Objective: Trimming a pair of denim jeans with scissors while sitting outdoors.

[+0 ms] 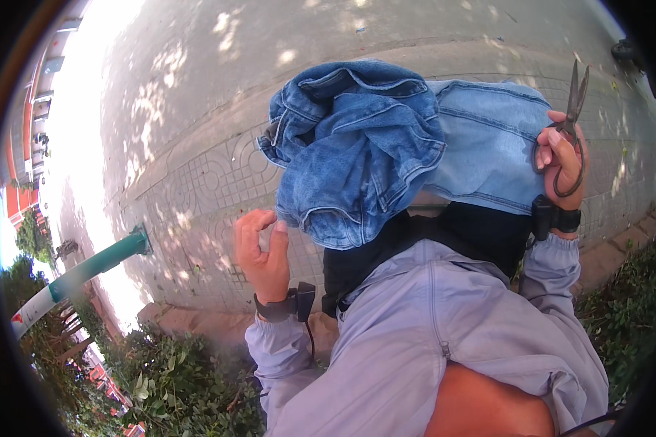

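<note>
A bunched pair of blue denim jeans (372,146) lies draped over my lap, with darker folds on the left and a paler panel on the right. My left hand (264,251) is at the garment's lower left edge, thumb and forefinger pinching a bit of the hem. My right hand (561,160) is raised at the right edge of the denim and holds black metal scissors (572,120), fingers through the loops, the blades closed and pointing upward. Both wrists wear black bands. A black cloth (452,233) lies beneath the jeans.
Below me is a patterned paved sidewalk (197,175) with dappled shade, and a concrete road beyond it. A green and white pole (80,273) leans at the left. Low green shrubs (175,379) and a brick kerb run along the lower edge. I wear a grey jacket (444,335).
</note>
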Demonstrator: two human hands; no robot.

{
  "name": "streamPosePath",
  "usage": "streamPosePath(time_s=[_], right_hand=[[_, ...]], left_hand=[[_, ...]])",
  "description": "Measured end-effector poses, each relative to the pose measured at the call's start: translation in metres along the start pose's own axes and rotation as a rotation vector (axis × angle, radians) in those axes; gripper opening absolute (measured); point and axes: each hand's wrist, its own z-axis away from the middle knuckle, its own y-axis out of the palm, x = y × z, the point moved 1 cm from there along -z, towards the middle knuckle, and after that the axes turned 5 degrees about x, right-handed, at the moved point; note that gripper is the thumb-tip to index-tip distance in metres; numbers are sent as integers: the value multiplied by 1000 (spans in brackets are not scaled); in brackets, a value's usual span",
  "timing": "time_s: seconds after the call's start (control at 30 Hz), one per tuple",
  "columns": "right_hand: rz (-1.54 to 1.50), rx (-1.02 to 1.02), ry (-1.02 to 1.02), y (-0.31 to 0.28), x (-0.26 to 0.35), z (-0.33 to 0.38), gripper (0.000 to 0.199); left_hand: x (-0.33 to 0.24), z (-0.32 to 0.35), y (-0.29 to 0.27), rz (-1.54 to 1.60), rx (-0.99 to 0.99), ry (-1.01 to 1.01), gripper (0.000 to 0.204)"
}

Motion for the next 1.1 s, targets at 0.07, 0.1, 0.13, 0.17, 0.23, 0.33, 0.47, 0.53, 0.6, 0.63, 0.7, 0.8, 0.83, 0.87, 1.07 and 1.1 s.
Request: streamPosePath(time_s=[0.07, 0.1, 0.13, 0.17, 0.23, 0.33, 0.47, 0.53, 0.6, 0.63, 0.7, 0.8, 0.83, 0.87, 1.07, 1.1], right_hand=[[0, -3, 1, 1, 2, 0, 39], [3, -7, 3, 0, 2, 1, 39], [5, -10, 3, 1, 2, 1, 39], [3, -6, 3, 2, 2, 1, 39], [2, -8, 3, 4, 3, 1, 38], [-16, -4, 21, 5, 5, 1, 38], [-27, -16, 25, 4, 6, 1, 37], [-36, -15, 25, 3, 6, 1, 37], [-47, -9, 32, 2, 5, 0, 36], [-48, -7, 33, 0, 3, 0, 36], [-70, 5, 44, -5, -1, -2, 36], [-75, 7, 39, -5, -1, -1, 36], [-73, 7, 40, -5, -2, -1, 36], [-71, 6, 38, -6, -3, -1, 36], [-57, 12, 22, -7, -4, -1, 36], [-51, 9, 17, -6, -3, -1, 36]], left_hand=[[-25, -8, 9, -26, 24, 144, 22], [-35, -13, 15, -59, 69, 193, 20], [-40, -16, 20, -92, 114, 240, 19], [-39, -17, 22, -90, 117, 242, 19], [-36, -21, 25, -113, 173, 173, 17], [-36, -22, 21, -13, 176, 139, 16], [-28, -20, 16, -57, 80, 195, 15], [-25, -18, 12, -60, -33, 138, 15], [-21, -19, 9, -81, -43, 140, 14], [-21, -18, 9, -102, -57, 140, 14], [-23, -18, 12, -104, -21, 141, 14], [-27, -18, 14, -90, 18, 119, 17], [-28, -17, 16, -73, 19, 96, 19], [-30, -15, 17, -71, 20, 95, 19], [-59, -4, 22, -3, 8, 208, 29], [-66, -5, 24, -33, 92, 264, 29]])
